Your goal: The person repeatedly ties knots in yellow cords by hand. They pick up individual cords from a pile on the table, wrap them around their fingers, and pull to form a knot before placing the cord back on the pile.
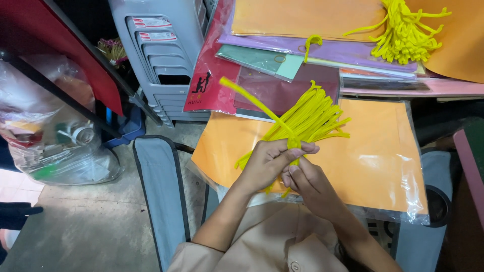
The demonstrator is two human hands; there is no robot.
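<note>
The left hand [266, 162] grips a bunch of yellow pipe cleaners [308, 119] at its waist, thumb across the front. The right hand [307, 181] pinches 1 strand beside it, apparently winding it round as a tie. The binding looks begun, not finished: a loose end [247, 95] juts upward. Both forearms angle in over an orange paper pack [373, 161]. Another yellow bundle [406, 32] lies beyond.

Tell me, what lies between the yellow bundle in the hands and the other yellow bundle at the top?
In the head view, flat packs of coloured paper lie between the held bundle and the far bundle: a maroon pack, a green pack and a purple pack.
</note>
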